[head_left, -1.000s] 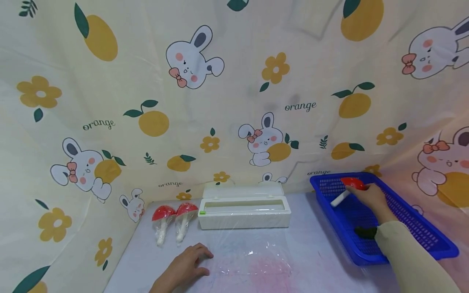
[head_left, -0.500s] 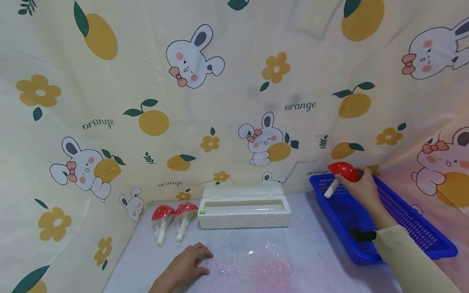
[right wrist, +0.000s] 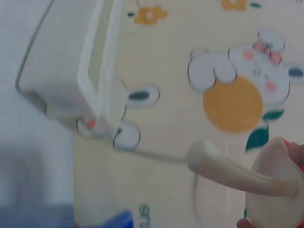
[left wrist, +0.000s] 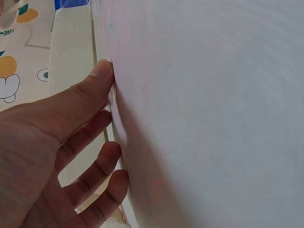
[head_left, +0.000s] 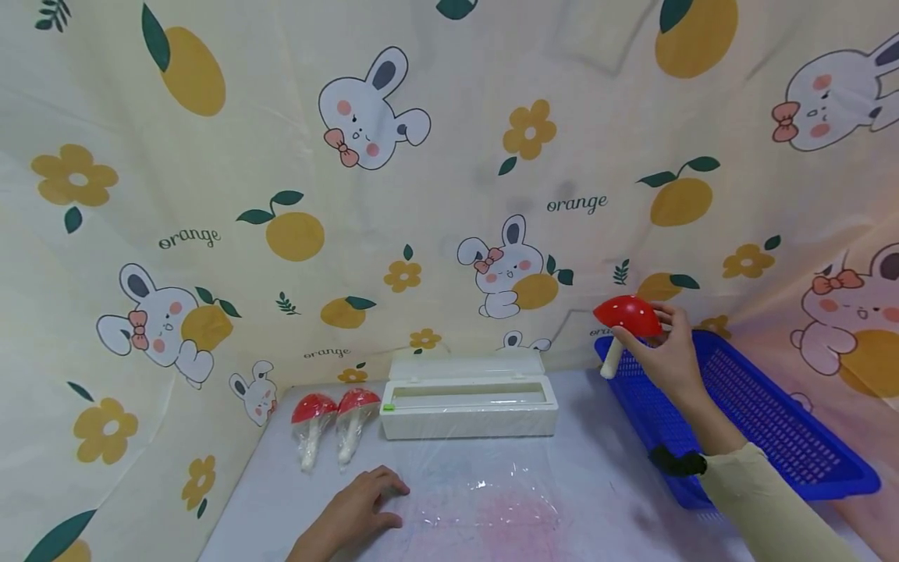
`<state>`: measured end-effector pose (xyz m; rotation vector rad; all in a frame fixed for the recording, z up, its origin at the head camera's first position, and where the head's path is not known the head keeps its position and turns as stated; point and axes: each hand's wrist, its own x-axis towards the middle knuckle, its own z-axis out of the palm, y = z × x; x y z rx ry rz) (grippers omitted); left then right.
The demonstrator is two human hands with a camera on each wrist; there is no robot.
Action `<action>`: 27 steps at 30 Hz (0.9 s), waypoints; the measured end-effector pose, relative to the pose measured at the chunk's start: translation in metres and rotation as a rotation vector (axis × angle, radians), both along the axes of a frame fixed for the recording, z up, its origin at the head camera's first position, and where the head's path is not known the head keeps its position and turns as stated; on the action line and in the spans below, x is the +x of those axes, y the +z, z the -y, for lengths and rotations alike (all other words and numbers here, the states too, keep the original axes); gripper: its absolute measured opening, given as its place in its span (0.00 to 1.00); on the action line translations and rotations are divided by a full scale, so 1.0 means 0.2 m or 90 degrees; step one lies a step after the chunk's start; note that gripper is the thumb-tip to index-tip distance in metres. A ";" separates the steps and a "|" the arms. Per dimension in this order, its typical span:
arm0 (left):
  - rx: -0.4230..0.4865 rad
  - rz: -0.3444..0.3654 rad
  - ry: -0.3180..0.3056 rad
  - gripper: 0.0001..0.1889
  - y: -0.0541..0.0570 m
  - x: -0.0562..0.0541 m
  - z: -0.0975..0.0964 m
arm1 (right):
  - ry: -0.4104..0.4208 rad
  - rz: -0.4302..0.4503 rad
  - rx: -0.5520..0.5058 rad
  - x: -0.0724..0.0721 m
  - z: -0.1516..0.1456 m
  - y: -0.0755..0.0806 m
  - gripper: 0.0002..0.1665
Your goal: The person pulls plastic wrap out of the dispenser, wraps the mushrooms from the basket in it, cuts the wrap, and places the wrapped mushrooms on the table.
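Observation:
In the head view my right hand (head_left: 667, 351) grips a toy mushroom (head_left: 627, 315) by its red, white-dotted cap, over the far left corner of the blue basket (head_left: 772, 414). The right wrist view shows its pale stem (right wrist: 228, 171) pointing away from the fingers. My left hand (head_left: 358, 507) rests on the table by the left edge of a sheet of cling film (head_left: 485, 499), fingers slightly bent and fingertips down. The film runs forward from a white cling film dispenser (head_left: 467, 424), whose lid stands up.
Two film-wrapped toy mushrooms (head_left: 309, 429) lie side by side left of the dispenser. A printed cloth (head_left: 449, 187) with rabbits and oranges hangs behind the table. Something dark (head_left: 676, 460) sits at the right sleeve's cuff (head_left: 737, 468).
The right hand has lifted the toy mushroom up from inside the basket and moved left with it. The left hand, dispenser and wrapped mushrooms have stayed put.

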<state>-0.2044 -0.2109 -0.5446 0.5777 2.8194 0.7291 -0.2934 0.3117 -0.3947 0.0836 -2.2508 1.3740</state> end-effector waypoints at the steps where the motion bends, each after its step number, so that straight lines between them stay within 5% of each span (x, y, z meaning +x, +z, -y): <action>1: 0.001 0.000 0.000 0.18 0.00 0.00 0.00 | 0.010 -0.005 0.002 0.01 0.02 0.00 0.52; 16: -0.002 -0.003 0.003 0.19 0.00 0.01 0.00 | 0.149 -0.026 0.122 0.15 0.45 -0.24 0.48; 21: 0.005 0.001 0.014 0.19 0.01 0.02 -0.01 | 0.247 -0.007 0.160 0.18 0.55 -0.32 0.48; 27: 0.023 0.015 0.016 0.15 0.03 0.03 -0.01 | 0.405 0.083 0.217 0.20 0.67 -0.40 0.48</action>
